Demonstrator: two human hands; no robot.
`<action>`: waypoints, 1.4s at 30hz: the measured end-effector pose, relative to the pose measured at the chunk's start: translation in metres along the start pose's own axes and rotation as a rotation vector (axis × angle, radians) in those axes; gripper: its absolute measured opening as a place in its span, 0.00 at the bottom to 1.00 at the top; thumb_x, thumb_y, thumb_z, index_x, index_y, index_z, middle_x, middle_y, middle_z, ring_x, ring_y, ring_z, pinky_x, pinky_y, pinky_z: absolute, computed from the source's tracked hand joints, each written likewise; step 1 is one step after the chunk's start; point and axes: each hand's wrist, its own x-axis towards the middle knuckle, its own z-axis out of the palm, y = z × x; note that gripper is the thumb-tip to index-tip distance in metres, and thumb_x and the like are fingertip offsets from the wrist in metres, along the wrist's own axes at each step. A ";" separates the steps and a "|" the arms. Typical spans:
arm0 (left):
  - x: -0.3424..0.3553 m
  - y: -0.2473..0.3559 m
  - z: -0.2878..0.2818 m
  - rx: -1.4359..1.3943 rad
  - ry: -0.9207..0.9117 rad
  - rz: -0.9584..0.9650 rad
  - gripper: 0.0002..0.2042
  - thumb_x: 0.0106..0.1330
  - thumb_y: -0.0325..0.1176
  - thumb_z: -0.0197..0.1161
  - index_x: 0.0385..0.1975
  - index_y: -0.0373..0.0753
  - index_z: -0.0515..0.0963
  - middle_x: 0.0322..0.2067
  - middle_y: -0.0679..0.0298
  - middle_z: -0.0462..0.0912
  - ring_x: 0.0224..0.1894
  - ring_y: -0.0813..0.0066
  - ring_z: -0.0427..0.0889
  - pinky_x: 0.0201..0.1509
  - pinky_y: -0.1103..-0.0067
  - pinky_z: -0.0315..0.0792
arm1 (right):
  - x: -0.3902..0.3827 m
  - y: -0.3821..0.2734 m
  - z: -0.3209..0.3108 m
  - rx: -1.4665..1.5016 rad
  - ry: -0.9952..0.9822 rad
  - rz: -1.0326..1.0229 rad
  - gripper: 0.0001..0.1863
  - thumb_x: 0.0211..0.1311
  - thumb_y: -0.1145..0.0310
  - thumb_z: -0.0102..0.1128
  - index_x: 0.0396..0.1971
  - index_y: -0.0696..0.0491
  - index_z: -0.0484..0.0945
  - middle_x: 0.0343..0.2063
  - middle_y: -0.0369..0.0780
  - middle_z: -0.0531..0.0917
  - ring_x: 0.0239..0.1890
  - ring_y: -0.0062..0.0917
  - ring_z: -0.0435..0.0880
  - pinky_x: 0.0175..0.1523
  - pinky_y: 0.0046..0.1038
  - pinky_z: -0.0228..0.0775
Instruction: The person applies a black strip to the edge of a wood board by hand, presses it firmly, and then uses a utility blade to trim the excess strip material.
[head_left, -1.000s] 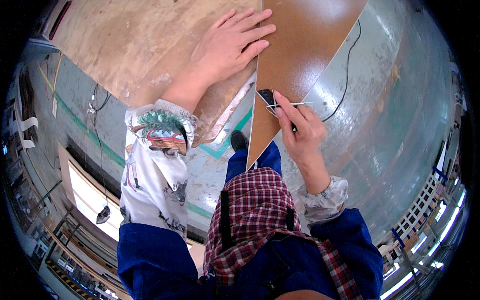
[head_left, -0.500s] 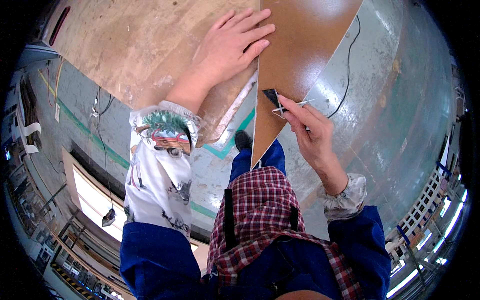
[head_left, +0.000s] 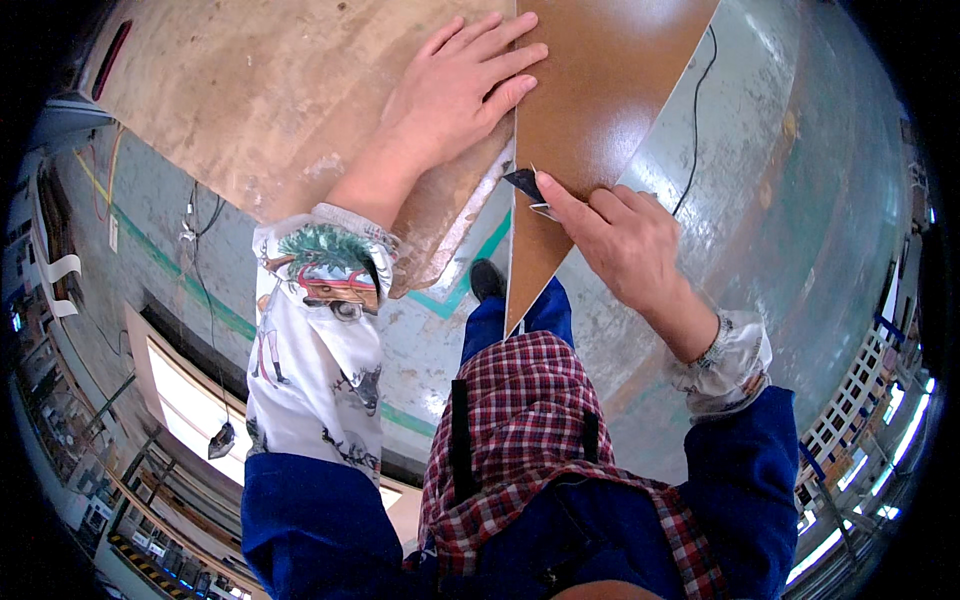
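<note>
A glossy brown board with white edges (head_left: 600, 80) narrows to a point near my waist, over a worn plywood worktop (head_left: 260, 90). My left hand (head_left: 460, 95) lies open, fingertips on the board's left part, palm over the worktop. My right hand (head_left: 620, 240) grips a small black angular tool (head_left: 523, 184) at the board's left edge, thumb and fingers closed on it. A thin white strip (head_left: 540, 210) shows beside the tool; what else the fingers hold is hidden.
The grey floor (head_left: 800, 250) has green lines. A black cable (head_left: 697, 130) lies right of the board; more cables (head_left: 200, 230) hang at the left. My shoe (head_left: 488, 280) shows below the worktop. Racks and materials (head_left: 60, 240) line the rim of the view.
My right hand has turned, its forearm swinging rightward, and the black tool has moved to the board's left edge, with less white strip showing. My left hand has barely moved.
</note>
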 end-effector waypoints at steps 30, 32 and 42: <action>0.001 0.008 -0.008 -0.039 -0.077 -0.062 0.17 0.67 0.40 0.53 0.52 0.42 0.75 0.63 0.62 0.66 0.63 0.60 0.64 0.67 0.65 0.56 | -0.042 -0.016 0.007 0.321 -0.066 -0.126 0.26 0.45 0.67 0.59 0.50 0.48 0.79 0.14 0.30 0.67 0.17 0.19 0.69 0.20 0.23 0.60; 0.001 0.008 -0.007 -0.036 -0.076 -0.057 0.17 0.67 0.40 0.53 0.53 0.42 0.75 0.63 0.62 0.66 0.63 0.60 0.64 0.67 0.65 0.56 | -0.045 -0.017 0.005 0.346 -0.090 -0.164 0.25 0.45 0.69 0.61 0.50 0.49 0.79 0.13 0.30 0.67 0.16 0.18 0.68 0.19 0.22 0.58; -0.001 0.007 -0.005 -0.040 -0.077 -0.067 0.18 0.67 0.40 0.52 0.53 0.41 0.75 0.63 0.61 0.65 0.64 0.59 0.64 0.67 0.66 0.55 | -0.036 -0.012 0.008 0.434 -0.003 -0.077 0.23 0.47 0.74 0.65 0.48 0.52 0.80 0.11 0.34 0.67 0.14 0.19 0.67 0.18 0.23 0.56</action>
